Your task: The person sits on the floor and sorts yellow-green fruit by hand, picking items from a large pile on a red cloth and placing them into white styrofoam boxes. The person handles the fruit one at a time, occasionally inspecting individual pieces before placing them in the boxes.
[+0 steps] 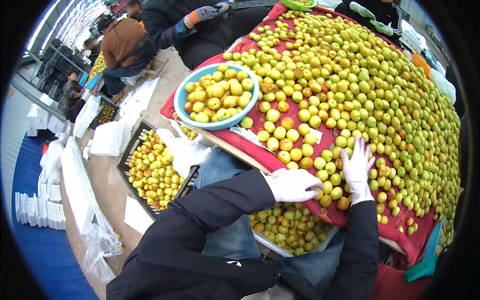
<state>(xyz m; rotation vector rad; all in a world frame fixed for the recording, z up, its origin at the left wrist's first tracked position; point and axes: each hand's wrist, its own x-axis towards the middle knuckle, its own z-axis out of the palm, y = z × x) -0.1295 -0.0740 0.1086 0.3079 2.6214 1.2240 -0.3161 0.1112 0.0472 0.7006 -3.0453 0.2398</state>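
Observation:
Small round yellow-green jujubes (380, 90), some with brown-red patches, lie spread over a table covered in red cloth (250, 145). My right hand (358, 172), in a pale thin glove, lies with fingers stretched out on the jujubes near the front edge. Beside it at the table's edge is my left hand (294, 185), gloved alike, its fingers curled inward; what they hold, if anything, is hidden. Below my hands, between my knees, stands a white crate (272, 250) of jujubes, partly under the table edge.
A light-blue basin (220, 121) heaped with jujubes sits on the table's left corner. On the floor at left is a black crate (131, 172) of jujubes, with white foam boxes (107, 138) and plastic sheeting (77, 185) beyond. Gloved co-workers (200, 17) are across the table.

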